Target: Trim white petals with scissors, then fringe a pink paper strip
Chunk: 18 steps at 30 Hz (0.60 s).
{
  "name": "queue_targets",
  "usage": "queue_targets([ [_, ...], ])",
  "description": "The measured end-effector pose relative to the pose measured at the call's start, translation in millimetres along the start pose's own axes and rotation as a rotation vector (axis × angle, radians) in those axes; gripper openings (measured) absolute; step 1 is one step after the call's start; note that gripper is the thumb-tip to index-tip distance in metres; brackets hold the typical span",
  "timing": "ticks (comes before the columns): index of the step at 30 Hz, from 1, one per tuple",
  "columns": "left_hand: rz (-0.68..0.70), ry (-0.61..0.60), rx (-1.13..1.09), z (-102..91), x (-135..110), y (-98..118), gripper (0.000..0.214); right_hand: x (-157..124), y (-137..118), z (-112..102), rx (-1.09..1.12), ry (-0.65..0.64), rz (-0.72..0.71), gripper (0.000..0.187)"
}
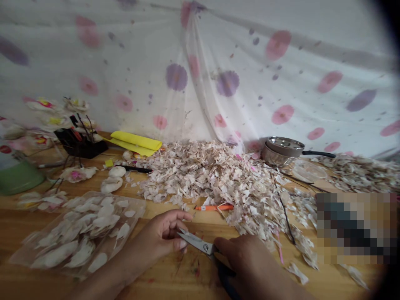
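My right hand (246, 256) grips a pair of dark-handled scissors (196, 242), with the fingers wrapped round the handle. The blades point left and sit slightly parted at the fingertips of my left hand (167, 233). Those left fingers are curled in toward the thumb; whatever they pinch, if anything, is too small or hidden to name. To the left of that hand, pale cut petals (84, 225) lie on a clear plastic sheet (133, 216). An orange marker (214, 207) rests just beyond both hands, at the front of a large heap of pale scraps (200, 175).
Artificial flowers (53, 118) and a black holder (83, 148) stand at the left, beside a green container (18, 177). Yellow paper (137, 142) and a black pen (136, 169) lie behind. A metal pan (283, 152) stands at back right. A patterned curtain (140, 83) hangs behind.
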<state>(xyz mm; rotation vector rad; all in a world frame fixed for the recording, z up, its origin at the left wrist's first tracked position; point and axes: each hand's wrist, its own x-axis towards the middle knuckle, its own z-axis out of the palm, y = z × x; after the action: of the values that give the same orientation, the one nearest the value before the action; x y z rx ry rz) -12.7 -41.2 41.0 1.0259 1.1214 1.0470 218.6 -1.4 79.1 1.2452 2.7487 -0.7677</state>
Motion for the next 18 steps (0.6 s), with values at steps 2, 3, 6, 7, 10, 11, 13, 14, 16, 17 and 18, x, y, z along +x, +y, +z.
queue_targets([
  [2, -0.014, 0.009, 0.01, 0.3, 0, 1, 0.039, 0, 1, 1, 0.006, -0.001, 0.011, 0.015],
  [3, -0.019, 0.012, 0.01, 0.3, 0, 1, 0.039, 1, 2, 2, 0.016, -0.002, 0.017, 0.015],
  [6, -0.015, 0.016, 0.002, 0.5, 1, -3, 0.04, 4, 5, 5, 0.067, 0.042, 0.022, 0.013],
  [7, -0.007, 0.01, 0.004, 0.9, 2, -6, 0.041, 5, 5, 6, 0.093, 0.079, 0.024, 0.014],
  [10, 0.015, -0.021, 0.033, 5.0, 4, -15, 0.044, 8, 6, 11, 0.235, 0.183, 0.067, 0.016],
  [11, 0.019, -0.025, 0.043, 7.6, 3, -18, 0.044, 9, 6, 13, 0.302, 0.199, 0.086, 0.017],
  [13, 0.025, -0.039, 0.041, 14.0, 2, -25, 0.046, 11, 4, 19, 0.451, 0.215, 0.104, 0.018],
  [14, 0.025, -0.055, 0.032, 17.4, 0, -29, 0.047, 12, 3, 23, 0.532, 0.222, 0.091, 0.018],
  [16, 0.017, -0.08, 0.024, 23.4, -2, -37, 0.053, 13, 2, 29, 0.689, 0.227, 0.059, 0.019],
  [17, 0.017, -0.08, 0.03, 25.8, -4, -41, 0.057, 14, 1, 32, 0.754, 0.223, 0.047, 0.021],
  [18, 0.025, -0.068, 0.043, 27.6, -5, -45, 0.06, 14, 1, 33, 0.804, 0.212, 0.039, 0.022],
])
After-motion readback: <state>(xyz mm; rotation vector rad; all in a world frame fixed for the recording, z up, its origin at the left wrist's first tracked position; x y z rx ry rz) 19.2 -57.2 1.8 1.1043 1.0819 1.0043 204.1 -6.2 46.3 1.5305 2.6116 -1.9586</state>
